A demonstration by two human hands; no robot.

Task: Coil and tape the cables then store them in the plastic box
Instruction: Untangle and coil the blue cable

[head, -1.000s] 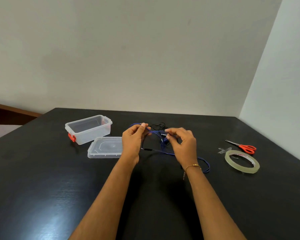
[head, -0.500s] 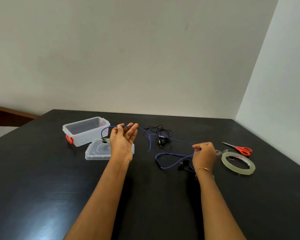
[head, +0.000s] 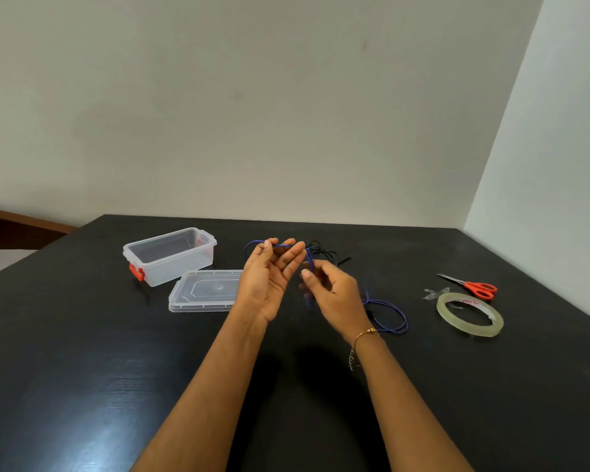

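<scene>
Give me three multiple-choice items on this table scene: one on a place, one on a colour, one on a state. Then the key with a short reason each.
1. Where does the lid lie?
A. on the plastic box
B. flat on the table, in front of the plastic box
C. under the tape roll

2. What colour is the cable at the left hand?
A. blue
B. red
C. white

3. What state is the plastic box in?
A. shut
B. open and full of cables
C. open and empty

Key: B, the lid rests on the table beside the box; A, the blue cable runs over the fingers; C, the clear walls show nothing inside.
</scene>
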